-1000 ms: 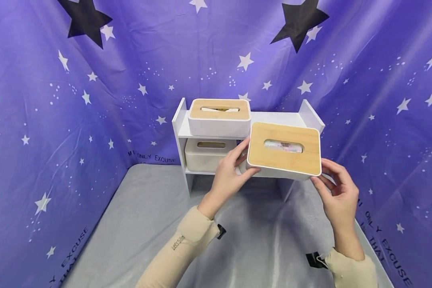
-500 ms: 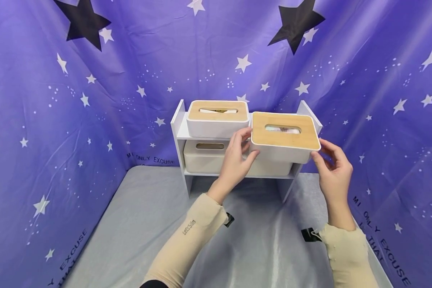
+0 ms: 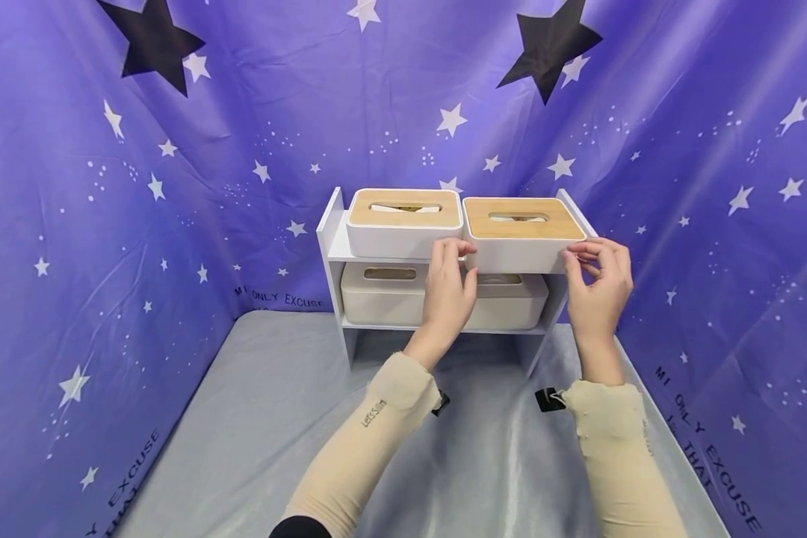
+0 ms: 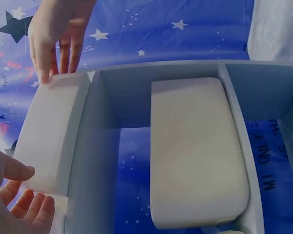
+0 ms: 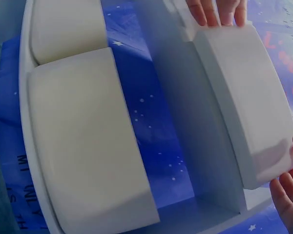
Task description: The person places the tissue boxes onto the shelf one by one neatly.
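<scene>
A white tissue box with a wooden lid (image 3: pixel 524 218) sits at the right of the upper shelf, level, with its slot upward. My left hand (image 3: pixel 449 288) holds its left end, thumb at the front face and fingers curled near the end. At the right end, my right hand (image 3: pixel 600 288) grips the front corner between thumb and fingers. The same box (image 4: pixel 53 131) shows its pale front in the left wrist view, with both hands at its ends. Beside it on the left stands a similar wooden-lidded tissue box (image 3: pixel 403 240).
The white two-tier shelf (image 3: pixel 331 224) stands on a grey cloth-covered surface (image 3: pixel 276 403). Its lower tier bears two cream boxes, one at the left (image 3: pixel 379 302) and one at the right (image 3: pixel 507 306). A purple star-printed curtain (image 3: pixel 242 187) surrounds the back and sides.
Both hands have carried the wooden-lidded tissue box forward, from in front of the shelf onto its upper tier, beside the other one. It has levelled from a tilt toward me.
</scene>
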`<act>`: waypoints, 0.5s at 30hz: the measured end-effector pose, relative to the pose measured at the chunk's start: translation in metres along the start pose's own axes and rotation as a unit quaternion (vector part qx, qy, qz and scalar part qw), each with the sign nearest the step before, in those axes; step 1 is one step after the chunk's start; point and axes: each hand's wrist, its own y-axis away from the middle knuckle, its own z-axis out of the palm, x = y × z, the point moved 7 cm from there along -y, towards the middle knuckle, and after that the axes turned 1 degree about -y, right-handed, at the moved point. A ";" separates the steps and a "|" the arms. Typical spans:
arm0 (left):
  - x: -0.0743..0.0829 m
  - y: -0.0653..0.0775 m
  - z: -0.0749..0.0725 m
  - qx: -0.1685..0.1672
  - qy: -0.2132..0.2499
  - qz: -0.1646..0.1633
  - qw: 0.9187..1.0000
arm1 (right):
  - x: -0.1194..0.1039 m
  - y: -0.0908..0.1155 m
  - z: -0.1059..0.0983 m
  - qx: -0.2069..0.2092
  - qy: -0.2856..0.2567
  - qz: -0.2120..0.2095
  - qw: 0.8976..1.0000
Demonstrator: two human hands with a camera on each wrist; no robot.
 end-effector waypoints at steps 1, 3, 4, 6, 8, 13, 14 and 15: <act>0.000 0.001 0.001 -0.004 -0.004 0.003 1.000 | -0.001 0.001 0.002 -0.009 0.001 -0.003 1.000; -0.001 0.004 0.002 -0.016 -0.011 0.007 1.000 | -0.005 0.005 0.006 -0.030 0.005 -0.008 0.999; -0.001 0.005 0.002 -0.023 -0.015 0.009 1.000 | -0.006 0.006 0.008 -0.040 0.007 -0.011 0.999; -0.001 0.006 0.004 -0.042 -0.021 0.014 0.999 | -0.005 0.008 0.010 -0.058 0.016 -0.016 0.998; -0.001 0.006 0.007 -0.066 -0.020 0.015 0.998 | -0.003 0.009 0.013 -0.072 0.028 -0.020 0.997; -0.001 0.010 0.006 -0.116 0.003 0.029 0.993 | 0.003 0.012 0.012 -0.112 0.047 -0.044 0.992; -0.001 0.010 0.001 -0.116 0.011 0.041 0.992 | 0.003 0.012 0.008 -0.115 0.040 -0.050 0.991; -0.001 0.010 -0.007 -0.110 0.018 0.055 0.992 | 0.002 0.012 0.003 -0.114 0.036 -0.059 0.991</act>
